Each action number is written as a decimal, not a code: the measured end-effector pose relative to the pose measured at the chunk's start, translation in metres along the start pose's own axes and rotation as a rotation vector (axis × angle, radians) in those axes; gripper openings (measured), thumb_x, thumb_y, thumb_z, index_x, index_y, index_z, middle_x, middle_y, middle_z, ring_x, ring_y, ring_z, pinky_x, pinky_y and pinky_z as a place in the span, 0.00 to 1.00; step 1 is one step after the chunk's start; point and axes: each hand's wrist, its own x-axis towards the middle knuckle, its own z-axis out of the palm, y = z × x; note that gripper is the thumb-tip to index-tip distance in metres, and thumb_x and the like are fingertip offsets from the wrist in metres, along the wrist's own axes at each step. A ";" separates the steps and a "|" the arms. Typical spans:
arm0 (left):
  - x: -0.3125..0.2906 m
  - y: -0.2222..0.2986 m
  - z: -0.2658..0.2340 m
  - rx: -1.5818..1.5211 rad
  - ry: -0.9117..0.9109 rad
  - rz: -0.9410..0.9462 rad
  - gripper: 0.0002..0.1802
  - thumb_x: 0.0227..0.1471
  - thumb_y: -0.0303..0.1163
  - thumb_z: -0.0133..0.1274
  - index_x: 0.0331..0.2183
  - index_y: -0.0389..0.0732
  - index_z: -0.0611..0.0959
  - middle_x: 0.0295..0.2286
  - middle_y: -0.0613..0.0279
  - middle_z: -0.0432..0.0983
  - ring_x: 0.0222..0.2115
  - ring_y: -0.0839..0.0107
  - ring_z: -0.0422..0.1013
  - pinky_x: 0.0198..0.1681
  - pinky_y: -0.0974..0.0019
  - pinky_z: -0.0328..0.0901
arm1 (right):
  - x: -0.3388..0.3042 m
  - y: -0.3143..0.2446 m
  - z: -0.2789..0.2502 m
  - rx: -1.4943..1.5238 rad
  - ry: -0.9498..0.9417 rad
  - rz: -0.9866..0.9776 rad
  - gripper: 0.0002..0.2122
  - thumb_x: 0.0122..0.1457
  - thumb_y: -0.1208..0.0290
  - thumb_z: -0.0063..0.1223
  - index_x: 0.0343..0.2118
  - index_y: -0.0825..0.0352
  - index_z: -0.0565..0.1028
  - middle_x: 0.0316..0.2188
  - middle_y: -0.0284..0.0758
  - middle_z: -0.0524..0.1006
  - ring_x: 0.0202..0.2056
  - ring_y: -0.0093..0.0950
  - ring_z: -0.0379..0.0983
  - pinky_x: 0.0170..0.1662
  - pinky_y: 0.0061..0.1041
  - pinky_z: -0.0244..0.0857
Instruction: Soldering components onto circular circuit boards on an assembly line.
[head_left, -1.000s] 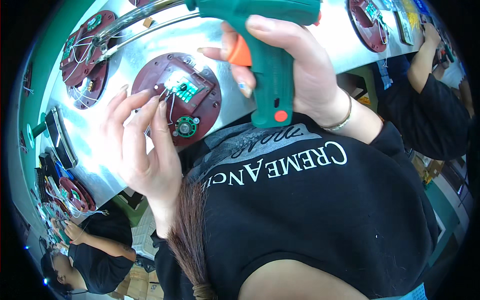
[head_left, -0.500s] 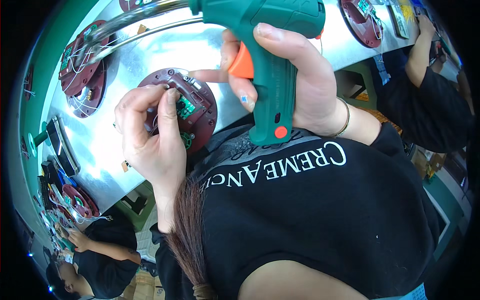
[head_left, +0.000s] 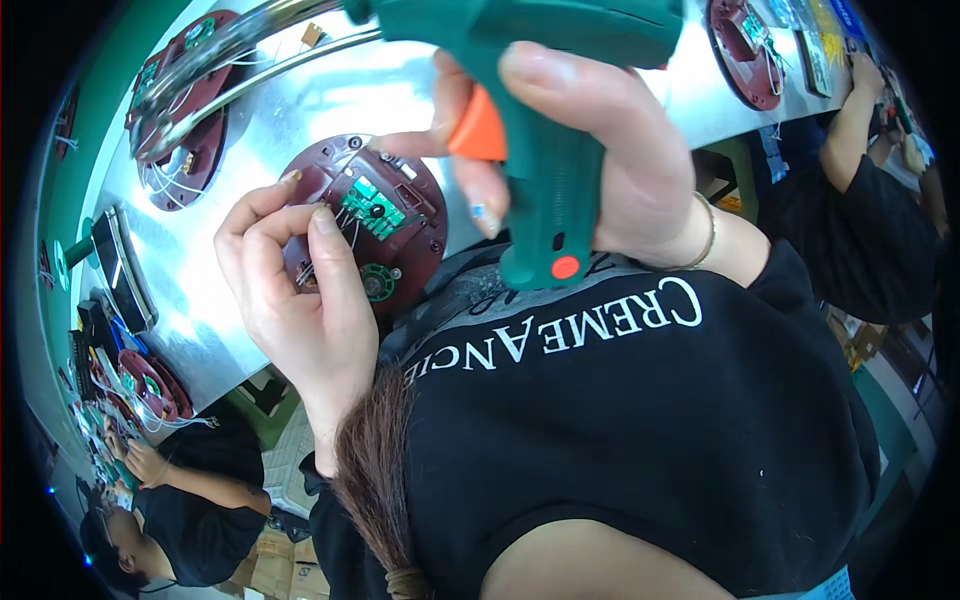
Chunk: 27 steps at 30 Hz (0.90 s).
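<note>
Overhead, from the head camera, the left hand [head_left: 295, 290] rises from a bent wrist with its fingers curled over the maroon round housing [head_left: 415, 272], which lies on the metal table [head_left: 195, 335] before the person; thumb and forefinger tips nearly meet beside the green circuit board [head_left: 362, 203], though I cannot tell whether they pinch a wire. The right hand [head_left: 645, 165], wrist turned inward, wraps the handle of a green pistol-shaped tool [head_left: 555, 195]; its index finger stretches leftward past the orange trigger [head_left: 478, 130].
</note>
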 end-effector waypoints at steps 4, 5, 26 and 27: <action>-0.004 -0.010 -0.001 -0.121 -0.008 -0.109 0.03 0.47 0.17 0.52 0.28 0.34 0.75 0.39 0.53 0.69 0.42 0.63 0.70 0.47 0.63 0.64 | -0.011 -0.007 -0.009 -0.022 0.047 -0.053 0.09 0.58 0.70 0.51 0.34 0.72 0.74 0.23 0.35 0.76 0.23 0.24 0.75 0.27 0.21 0.67; -0.004 -0.010 -0.002 -0.117 -0.004 -0.116 0.03 0.47 0.17 0.52 0.28 0.34 0.75 0.39 0.53 0.69 0.42 0.63 0.70 0.47 0.63 0.64 | -0.016 -0.010 -0.013 -0.088 0.030 -0.027 0.08 0.58 0.72 0.51 0.34 0.73 0.74 0.24 0.35 0.76 0.23 0.24 0.74 0.28 0.21 0.67; 0.001 -0.001 -0.006 0.052 -0.056 -0.110 0.05 0.43 0.16 0.54 0.26 0.32 0.76 0.37 0.53 0.70 0.36 0.66 0.70 0.35 0.70 0.68 | -0.046 -0.032 -0.051 -0.617 -0.446 -0.022 0.09 0.51 0.83 0.55 0.37 0.72 0.77 0.31 0.40 0.77 0.31 0.33 0.75 0.33 0.27 0.70; 0.002 -0.001 -0.007 0.063 -0.065 -0.107 0.04 0.43 0.17 0.54 0.26 0.32 0.76 0.37 0.53 0.70 0.36 0.66 0.70 0.35 0.69 0.68 | -0.051 -0.026 -0.057 -0.733 -0.494 -0.158 0.10 0.51 0.83 0.55 0.38 0.71 0.77 0.32 0.41 0.77 0.31 0.34 0.75 0.34 0.27 0.70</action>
